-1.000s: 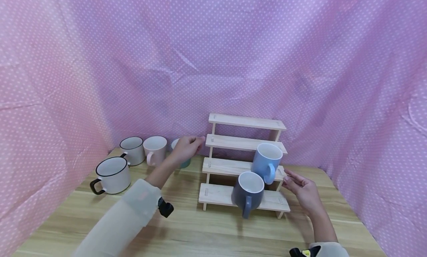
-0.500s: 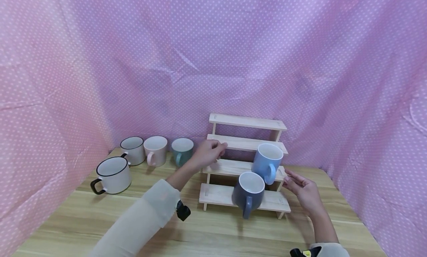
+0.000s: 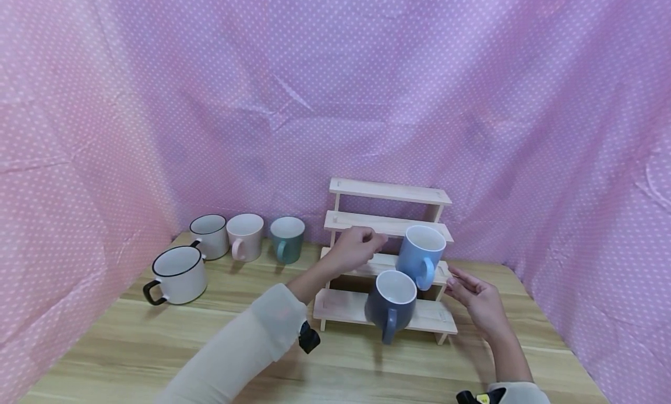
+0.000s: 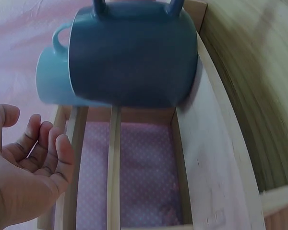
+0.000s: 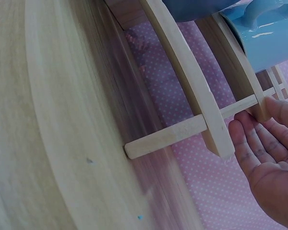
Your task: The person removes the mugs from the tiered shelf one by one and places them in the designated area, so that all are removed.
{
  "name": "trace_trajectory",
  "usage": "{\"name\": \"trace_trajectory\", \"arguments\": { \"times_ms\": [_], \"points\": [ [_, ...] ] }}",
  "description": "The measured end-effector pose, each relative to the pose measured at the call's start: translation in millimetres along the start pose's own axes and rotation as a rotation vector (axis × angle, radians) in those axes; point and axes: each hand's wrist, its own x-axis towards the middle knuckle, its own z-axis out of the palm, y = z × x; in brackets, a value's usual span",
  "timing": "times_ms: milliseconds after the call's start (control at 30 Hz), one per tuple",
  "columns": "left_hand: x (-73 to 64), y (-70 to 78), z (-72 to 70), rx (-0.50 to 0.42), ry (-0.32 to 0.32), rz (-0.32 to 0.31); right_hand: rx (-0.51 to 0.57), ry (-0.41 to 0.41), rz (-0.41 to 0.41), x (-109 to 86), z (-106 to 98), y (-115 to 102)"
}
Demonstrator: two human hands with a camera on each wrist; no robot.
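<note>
A tiered wooden stand bears a light blue mug on its second step from the bottom. On the lowest step sits a dark grey-blue mug, handle toward me. My left hand is over the stand's middle steps, left of the blue mug. Its fingers are loosely curled around nothing, as the left wrist view shows with the hand beside the steps. At the stand's right side my right hand pinches the end of the second step between thumb and fingers.
To the left on the wooden table stand a green mug, a pink mug and two white mugs with black rims, one farther back and one nearer. A pink dotted cloth hangs behind and at the sides.
My left hand has moved right, from in front of the green mug to the stand's middle steps, uncovering the green mug. The right hand and the mugs have stayed in place.
</note>
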Motion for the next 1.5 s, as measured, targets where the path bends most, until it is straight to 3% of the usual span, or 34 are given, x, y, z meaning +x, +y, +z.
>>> {"name": "trace_trajectory", "arguments": {
  "times_ms": [433,633,833,933,1133,1267,1500],
  "points": [
    [1.0,24.5,22.9,-0.012,-0.052,0.043,0.004,0.001,-0.012,1.0,-0.2,1.7],
    [2.7,32.3,34.6,-0.02,-0.075,0.101,0.026,0.005,-0.024,0.5,-0.7,3.0],
    [2.1,42.1,43.3,0.026,-0.147,0.135,0.021,0.001,-0.014,0.5,-1.2,2.4],
    [-0.3,47.1,45.2,0.044,-0.197,0.096,0.018,-0.001,-0.008,0.6,-1.1,1.6],
    [-4.7,56.3,48.1,-0.012,-0.241,-0.069,0.015,-0.006,-0.012,0.1,-1.2,1.3],
    [-5.5,60.5,52.3,-0.13,-0.231,-0.165,0.007,-0.008,-0.014,0.0,-1.6,1.6],
    [-2.9,61.2,62.6,-0.434,-0.214,-0.283,0.019,-0.008,-0.022,0.6,-1.2,4.0]
  ]
}}
